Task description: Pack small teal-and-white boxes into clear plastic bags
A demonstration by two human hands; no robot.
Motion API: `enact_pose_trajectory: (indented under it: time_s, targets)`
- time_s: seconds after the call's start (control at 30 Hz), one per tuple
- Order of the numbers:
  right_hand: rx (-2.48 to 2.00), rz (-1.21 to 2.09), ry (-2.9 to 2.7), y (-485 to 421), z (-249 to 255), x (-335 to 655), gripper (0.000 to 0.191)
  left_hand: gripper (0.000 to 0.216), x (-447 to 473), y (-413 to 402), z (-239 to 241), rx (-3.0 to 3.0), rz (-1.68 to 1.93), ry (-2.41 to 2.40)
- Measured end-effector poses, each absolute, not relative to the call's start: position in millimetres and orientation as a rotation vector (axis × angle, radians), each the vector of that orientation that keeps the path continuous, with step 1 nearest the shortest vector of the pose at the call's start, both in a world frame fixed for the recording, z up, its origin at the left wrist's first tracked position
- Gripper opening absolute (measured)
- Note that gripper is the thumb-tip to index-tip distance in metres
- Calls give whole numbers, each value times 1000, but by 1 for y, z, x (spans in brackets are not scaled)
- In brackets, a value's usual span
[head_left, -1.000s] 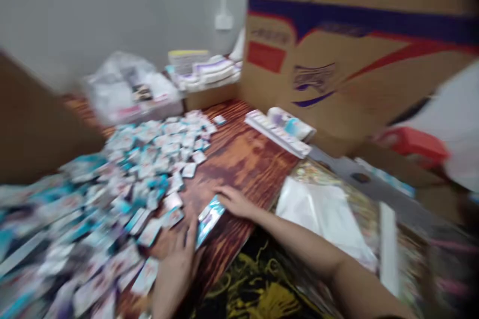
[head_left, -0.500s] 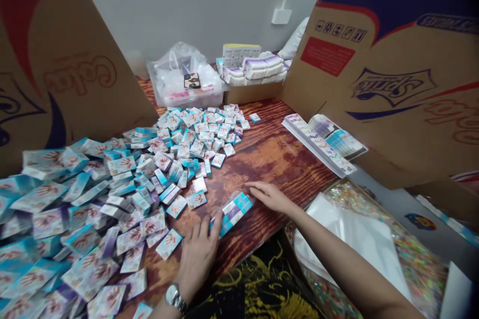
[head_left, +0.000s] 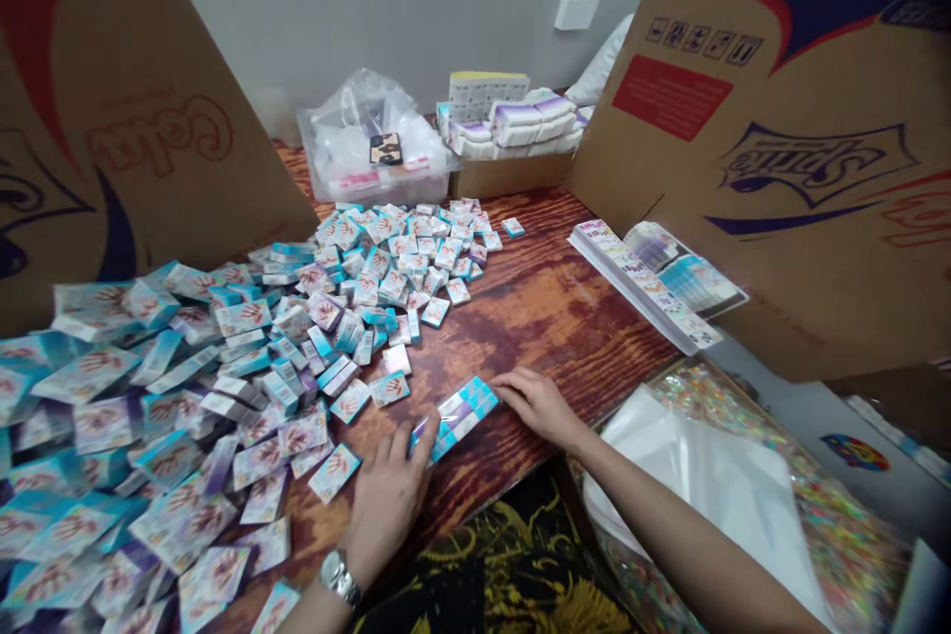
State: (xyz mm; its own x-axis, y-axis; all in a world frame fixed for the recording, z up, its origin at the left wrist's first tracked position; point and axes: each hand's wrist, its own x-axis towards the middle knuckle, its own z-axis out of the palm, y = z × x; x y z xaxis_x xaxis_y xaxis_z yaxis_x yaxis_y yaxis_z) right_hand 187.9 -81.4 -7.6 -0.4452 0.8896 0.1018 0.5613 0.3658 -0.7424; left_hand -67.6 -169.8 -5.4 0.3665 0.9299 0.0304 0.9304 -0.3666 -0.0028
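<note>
A short row of small blue-and-white boxes in clear wrap (head_left: 455, 417) lies on the wooden table (head_left: 542, 317) in front of me. My left hand (head_left: 386, 497), with a wristwatch, lies flat on the table, its fingertips against the row's near end. My right hand (head_left: 536, 404) rests with fingers spread against the row's far end. A big heap of loose small boxes (head_left: 223, 357) with handprint pictures covers the table to the left.
Tall cardboard cartons stand at left (head_left: 111, 119) and right (head_left: 780, 139). At the back are a clear plastic bag (head_left: 371, 144) and stacked white-purple packs (head_left: 520, 124). A strip of flat printed cards (head_left: 646, 282) lies right. Glittery plastic sheets (head_left: 743, 475) lie near my right arm.
The view has steadied after a blurred swing. Both hands stay at the two ends of the wrapped row, with the right hand drawn closer against it.
</note>
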Motion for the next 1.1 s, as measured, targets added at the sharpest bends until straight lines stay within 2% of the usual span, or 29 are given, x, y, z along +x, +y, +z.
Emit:
enact_pose_trajectory:
  time_s: [0.1,0.17,0.43,0.6,0.73,1.0,1.1]
  targets:
    - [-1193,625,-2252,-86,-9,188,21,60,-67,-169,-4,-2574,-12,-1765]
    - [-1137,568,-2252,-91,-12,190,20,61,-66,-170,-4,-2570,13,-1769]
    - [-1003,662,-2253,-102,-2,205,17,58,-64,-167,1,-2596,69,-1841]
    - [-972,335,-2425,-97,10,180,40,58,-58,-165,5,-2595,112,-1857]
    - [-972,55,-2532,-95,3,161,18,59,-55,-166,7,-2597,136,-1845]
    - [-694,362,-2613,-103,-6,185,22,58,-55,-165,12,-2602,195,-1911]
    - [-761,352,-2550,-104,3,188,20,65,-55,-164,16,-2664,183,-1979]
